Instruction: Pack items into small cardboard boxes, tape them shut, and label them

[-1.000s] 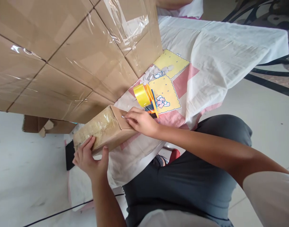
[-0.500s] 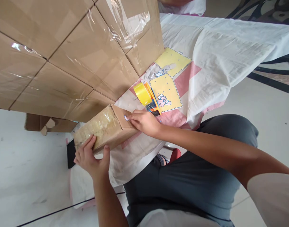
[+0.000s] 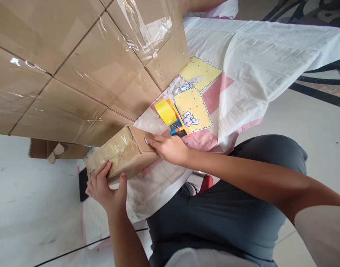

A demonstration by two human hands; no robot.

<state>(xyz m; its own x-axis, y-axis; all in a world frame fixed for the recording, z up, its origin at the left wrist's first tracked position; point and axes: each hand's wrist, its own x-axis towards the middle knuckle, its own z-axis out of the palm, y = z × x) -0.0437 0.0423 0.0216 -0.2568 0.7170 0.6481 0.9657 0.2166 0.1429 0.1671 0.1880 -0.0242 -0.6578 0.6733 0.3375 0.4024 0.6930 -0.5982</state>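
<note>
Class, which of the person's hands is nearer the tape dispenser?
Right: the right hand is close beside the tape dispenser; the left hand is farther away, resting on the carton.

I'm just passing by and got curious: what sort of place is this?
Perhaps a small packing area: taped cardboard boxes stand stacked, a tape dispenser sits on patterned cloth, and the left hand rests on a single carton.

1. A packing place, though whether in a home or workshop is unclear.
2. Taped cardboard boxes [image 3: 81,66] stand stacked like a wall.
3. A tape dispenser [image 3: 167,113] sits near them.
4. A patterned cloth [image 3: 248,74] drapes the work surface, above a pale tiled floor [image 3: 323,148].
</note>
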